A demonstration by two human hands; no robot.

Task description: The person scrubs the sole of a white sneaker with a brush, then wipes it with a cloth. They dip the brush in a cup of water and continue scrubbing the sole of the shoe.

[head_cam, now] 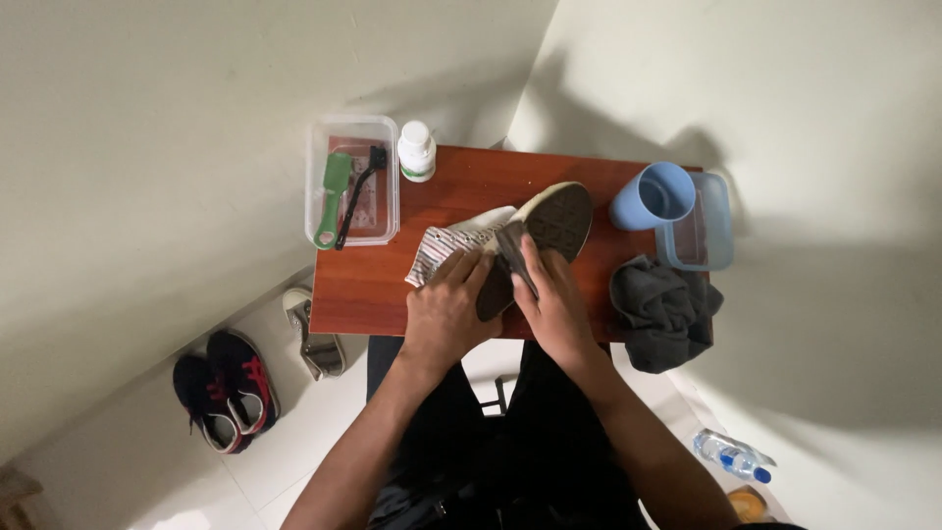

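Looking straight down on a small reddish-brown wooden table (392, 285) jammed into a corner where 2 pale walls meet. The sneaker (535, 240) lies sole-up near the middle of the tabletop, its toe toward the far edge and its heel toward the near edge by the person's lap. The left hand (444, 316) is curled closed around the sneaker's patterned fabric side, holding it steady. The right hand (557, 309) presses a dark grey cloth (512, 250) flat on the sole, fingers stretched out rather than fisted.

Room is tight: a clear plastic tub (351, 182) overhangs the far left corner, with a green brush (332, 196) and a thin black brush (359, 191) inside. A white bottle (416, 150) stands just beside it at the far edge. Right side, a blue cup (654, 196) sits against a clear container (708, 221), and a crumpled dark grey rag (663, 312) spills over the near right edge. Bare wood shows left of the sneaker.

The sneaker's upper is mostly hidden under the hands. What lies in the clear container is hard to make out.

On the white tiled floor, a black-and-red pair of shoes (226, 390) sits left, a pale shoe (312, 334) is tucked partly under the table, and a water bottle (731, 455) lies lower right.
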